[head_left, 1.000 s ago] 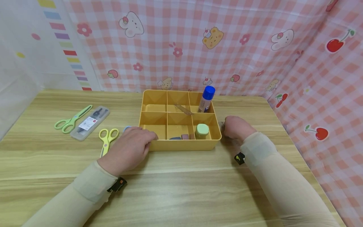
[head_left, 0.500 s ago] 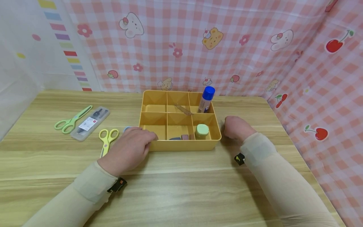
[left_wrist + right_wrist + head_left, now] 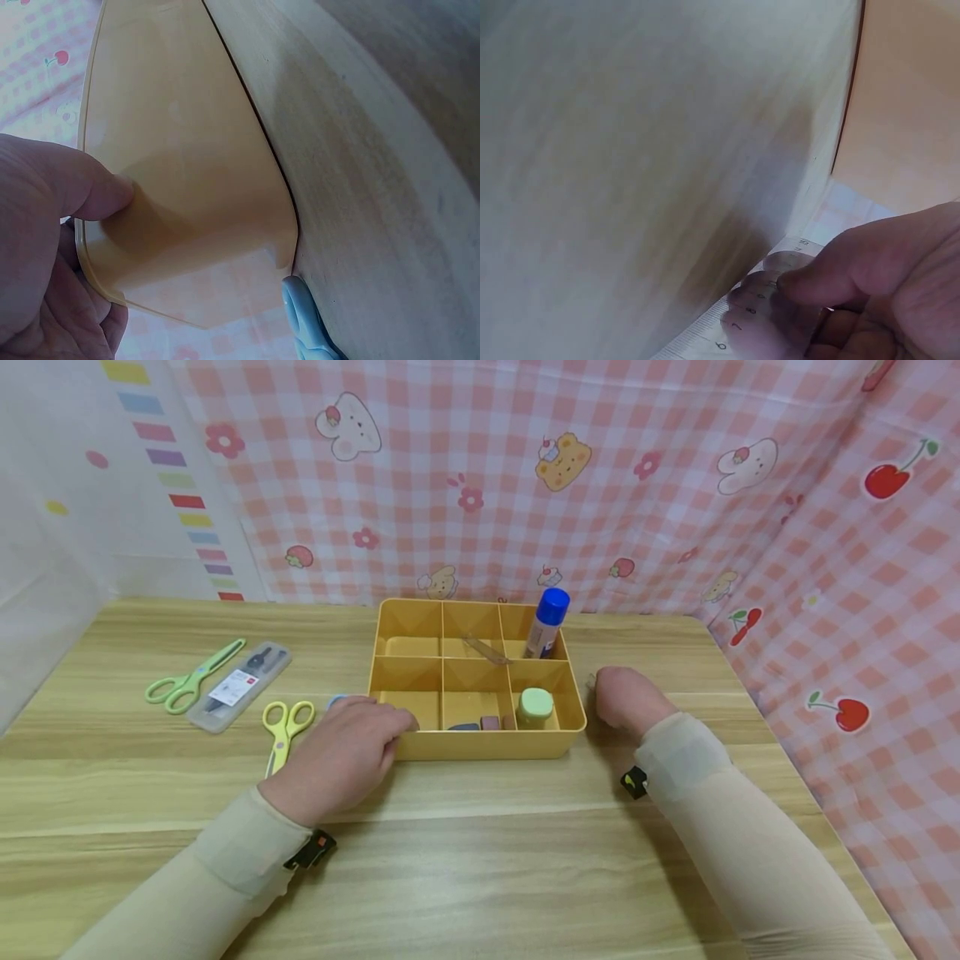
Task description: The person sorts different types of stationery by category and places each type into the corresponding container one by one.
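Hands (image 3: pixel 341 747) (image 3: pixel 630 697) pinch organizer rim (image 3: pixel 480 732) and ruler (image 3: pixel 739 307), broad tabletop (image 3: pixel 480 860) between forearms (image 3: pixel 750 827).

Reads 6, 7 and 8 along clear ruler (image 3: pixel 744 318); further digits too blurred. Can't make out print on white label (image 3: pixel 234 686) of clear case (image 3: pixel 213 719) or on glue stick (image 3: pixel 545 628).

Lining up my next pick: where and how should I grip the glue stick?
Likely best by its blue cap, pinched from above: the glue stick stands on end in the yellow box, its cap rising above the compartment walls that surround its lower part.
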A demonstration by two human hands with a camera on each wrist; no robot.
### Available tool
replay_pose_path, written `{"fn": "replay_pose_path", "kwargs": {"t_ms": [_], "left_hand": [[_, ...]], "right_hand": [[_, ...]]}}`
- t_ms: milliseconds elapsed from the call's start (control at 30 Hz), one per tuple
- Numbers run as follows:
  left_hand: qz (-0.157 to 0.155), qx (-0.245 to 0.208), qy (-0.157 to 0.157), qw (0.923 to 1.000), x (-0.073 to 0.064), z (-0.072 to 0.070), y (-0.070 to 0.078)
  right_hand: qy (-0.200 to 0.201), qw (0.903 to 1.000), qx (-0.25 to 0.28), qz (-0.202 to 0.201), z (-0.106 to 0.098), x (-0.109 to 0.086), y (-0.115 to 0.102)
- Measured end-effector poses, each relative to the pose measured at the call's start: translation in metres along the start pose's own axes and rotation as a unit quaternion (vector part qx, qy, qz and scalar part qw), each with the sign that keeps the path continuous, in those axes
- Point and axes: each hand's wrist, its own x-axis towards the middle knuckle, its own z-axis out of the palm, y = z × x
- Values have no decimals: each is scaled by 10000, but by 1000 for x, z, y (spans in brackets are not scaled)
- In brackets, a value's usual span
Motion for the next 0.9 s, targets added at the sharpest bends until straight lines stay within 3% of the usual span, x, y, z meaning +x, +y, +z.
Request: {"fn": "replay_pose_path", "kwargs": {"t_ms": [167, 367, 600, 767, 900], "left_hand": [[-12, -17, -12, 10000, 0, 0, 0], [-6, -10, -10, 10000, 0, 0, 0], [-49, -16, -86, 9999, 0, 0, 0], [-64, -41, -62, 10000, 0, 0, 0], [-67, -35, -52, 10000, 0, 1, 0]], "right_hand": [[95, 9999, 34, -35, 0, -1, 0], [261, 9968, 749, 118, -6, -7, -1], [497, 9928, 1076, 158, -23, -15, -7], [1024, 9868, 1238, 213, -33, -21, -13], [1565, 9763, 1479, 206, -41, -28, -19]]}}
